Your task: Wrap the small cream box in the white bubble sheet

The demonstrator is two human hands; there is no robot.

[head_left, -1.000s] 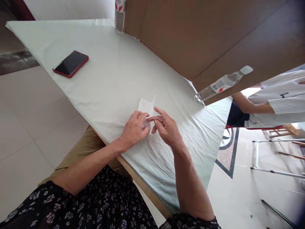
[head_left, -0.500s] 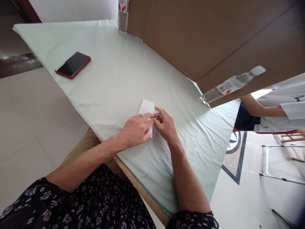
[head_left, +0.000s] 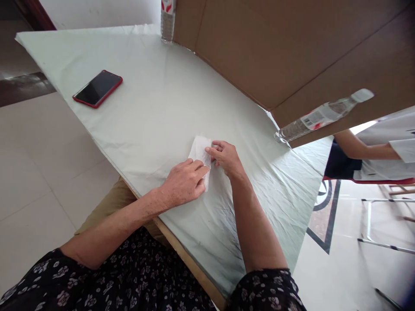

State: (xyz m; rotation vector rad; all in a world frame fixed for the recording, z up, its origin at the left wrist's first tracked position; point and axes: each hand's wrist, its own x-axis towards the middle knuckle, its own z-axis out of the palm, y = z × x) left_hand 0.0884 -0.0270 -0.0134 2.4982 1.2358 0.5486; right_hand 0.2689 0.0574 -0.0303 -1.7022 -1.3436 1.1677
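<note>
A folded white tissue lies on the cloth in front of me, a narrow strip pointing away. Over its lower half is my left hand, its bent fingers pressing the tissue against the table. At the strip's right edge, my right hand has its thumb above the tissue and its fingers curled beside it, taking the edge between them. Part of the tissue is hidden under the left fingers.
A pale green cloth covers the table. A red-cased phone lies at the left. A cardboard panel stands behind, with one water bottle at its right end and another bottle at its left. Across sits another person.
My right hand has come slightly up and away from the left fingers, onto the tissue's right edge. The left hand has slid back a little, showing more of the tissue.
</note>
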